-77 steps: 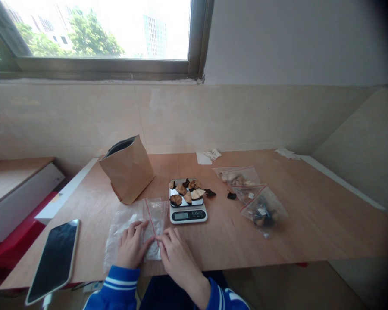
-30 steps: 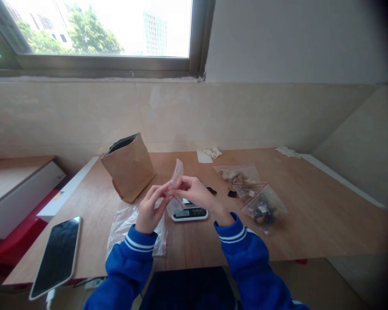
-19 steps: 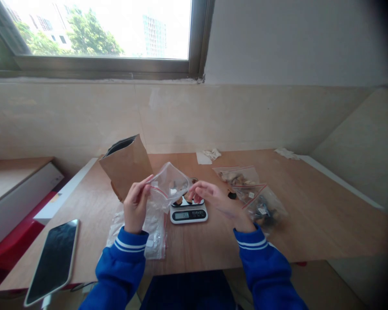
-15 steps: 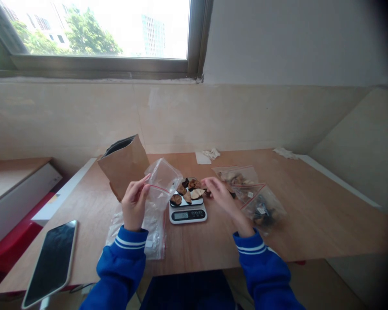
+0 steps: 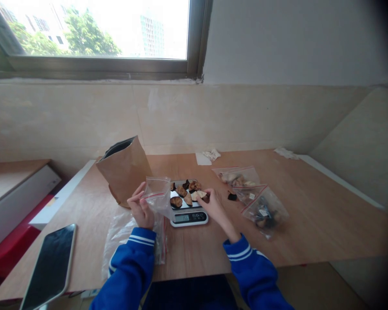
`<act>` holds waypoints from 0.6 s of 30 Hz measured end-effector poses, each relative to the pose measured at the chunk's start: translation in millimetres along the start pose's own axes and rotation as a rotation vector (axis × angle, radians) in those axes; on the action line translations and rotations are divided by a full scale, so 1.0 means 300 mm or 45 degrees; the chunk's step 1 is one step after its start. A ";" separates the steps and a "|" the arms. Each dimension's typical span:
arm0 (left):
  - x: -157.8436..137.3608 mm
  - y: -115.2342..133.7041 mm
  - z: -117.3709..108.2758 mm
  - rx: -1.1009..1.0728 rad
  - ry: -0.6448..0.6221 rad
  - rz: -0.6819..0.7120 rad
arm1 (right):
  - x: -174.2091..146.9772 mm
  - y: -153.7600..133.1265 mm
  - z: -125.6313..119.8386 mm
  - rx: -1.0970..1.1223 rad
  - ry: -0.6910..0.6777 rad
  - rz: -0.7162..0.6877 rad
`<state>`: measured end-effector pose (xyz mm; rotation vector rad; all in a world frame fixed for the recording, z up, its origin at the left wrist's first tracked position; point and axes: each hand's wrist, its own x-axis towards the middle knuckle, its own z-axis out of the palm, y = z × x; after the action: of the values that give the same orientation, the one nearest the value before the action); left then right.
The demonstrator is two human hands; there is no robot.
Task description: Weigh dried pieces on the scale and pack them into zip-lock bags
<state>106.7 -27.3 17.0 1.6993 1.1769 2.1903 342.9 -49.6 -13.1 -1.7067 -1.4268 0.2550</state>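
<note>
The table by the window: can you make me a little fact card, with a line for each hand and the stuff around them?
Left hand: holds a small clear zip bag
Right hand: at a pale dried piece on the scale; can't tell if it is gripped
Scale: white, with other dried pieces on top; numbers too small to read
Brown paper bag: standing open, behind the left hand
Filled clear bags: lying to the right of the scale
Phone: dark screen, far left
</note>
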 end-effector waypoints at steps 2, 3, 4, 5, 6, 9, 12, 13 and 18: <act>-0.017 -0.014 0.006 -0.109 -0.015 -0.060 | -0.011 -0.002 -0.008 0.079 0.031 0.036; -0.024 -0.020 0.007 -0.140 -0.015 -0.075 | -0.018 -0.007 -0.015 0.135 0.030 0.061; -0.029 -0.026 0.007 -0.157 -0.010 -0.077 | -0.025 -0.017 -0.024 0.195 0.015 0.089; -0.034 -0.032 0.005 -0.164 -0.005 -0.068 | -0.031 -0.032 -0.035 0.256 -0.006 0.117; -0.037 -0.037 0.003 -0.161 -0.004 -0.052 | -0.035 -0.054 -0.048 0.312 -0.027 0.142; -0.044 -0.048 -0.004 -0.140 -0.062 0.008 | -0.026 -0.164 -0.090 0.446 -0.054 0.139; -0.049 -0.055 -0.009 -0.147 -0.160 0.066 | 0.014 -0.309 -0.122 0.625 -0.093 0.036; -0.051 -0.057 -0.010 -0.157 -0.176 0.086 | 0.029 -0.352 -0.128 0.688 -0.126 0.010; -0.056 -0.057 -0.018 -0.151 -0.207 0.089 | 0.069 -0.419 -0.134 0.555 -0.326 -0.059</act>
<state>102.3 -27.1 -7.2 1.8534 0.9434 2.0681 287.5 -55.6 108.3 -1.3151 -1.4605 0.7256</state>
